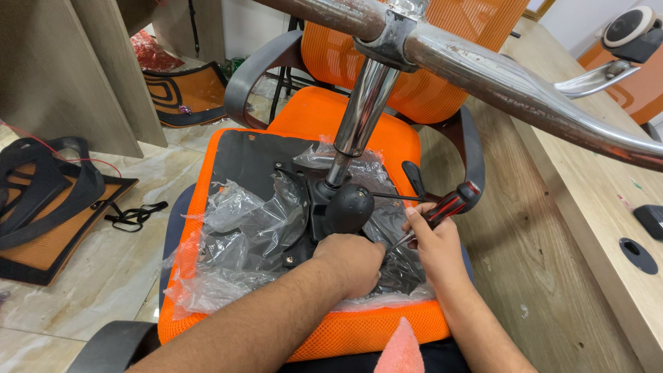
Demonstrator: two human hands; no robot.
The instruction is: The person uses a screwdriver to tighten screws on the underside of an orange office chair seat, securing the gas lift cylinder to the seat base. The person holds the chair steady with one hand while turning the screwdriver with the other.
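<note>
1. Clearly, the right hand [435, 243] grips one red-and-black screwdriver [442, 213]; its long axis slants, handle up-right, tip down-left, above the upturned orange seat [324, 114]
2. Left hand [350, 262] is clenched on the black mechanism plate [324, 214] amid crumpled clear plastic wrap [235, 238]
3. One chrome column [359, 110] rises from the plate

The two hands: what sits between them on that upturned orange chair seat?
In the head view, crumpled clear plastic wrap and the black seat mechanism plate lie between the left hand and the right hand, with the screwdriver tip pointing into that gap.
</note>
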